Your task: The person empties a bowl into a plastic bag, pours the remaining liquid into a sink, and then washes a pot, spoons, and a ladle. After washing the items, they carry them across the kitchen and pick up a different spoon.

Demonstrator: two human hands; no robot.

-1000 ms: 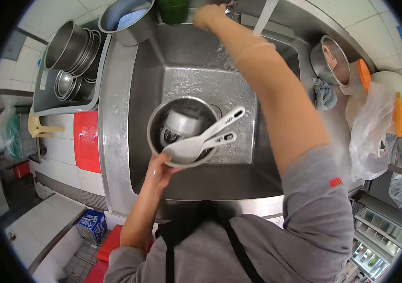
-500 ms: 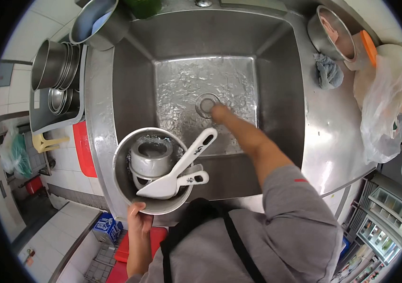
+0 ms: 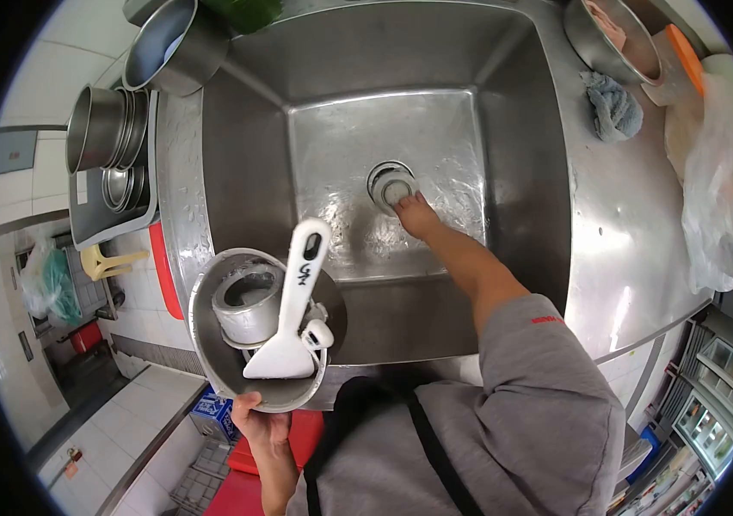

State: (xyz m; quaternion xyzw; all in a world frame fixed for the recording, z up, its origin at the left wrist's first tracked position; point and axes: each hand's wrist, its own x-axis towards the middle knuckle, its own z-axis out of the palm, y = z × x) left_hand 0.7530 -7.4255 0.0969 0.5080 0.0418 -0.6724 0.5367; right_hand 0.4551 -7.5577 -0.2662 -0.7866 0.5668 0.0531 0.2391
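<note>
Rice paddles [image 3: 298, 284] have swung round in the metal bowl [image 3: 205, 348] my left hand [image 3: 259, 421] grips; tilting could spill them. My right hand [image 3: 418, 215] touches the drain [image 3: 388, 181], grip unclear.

Paddles [image 3: 296, 292] and small pot [image 3: 246, 301] inside the bowl [image 3: 210, 344] at the sink's [image 3: 237, 172] near left corner; drain [image 3: 384, 176] at basin centre

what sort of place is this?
Probably a commercial kitchen's dishwashing station: deep stainless steel sink, stacked metal pots beside it, and a metal bowl of white rice paddles in the left hand.
</note>
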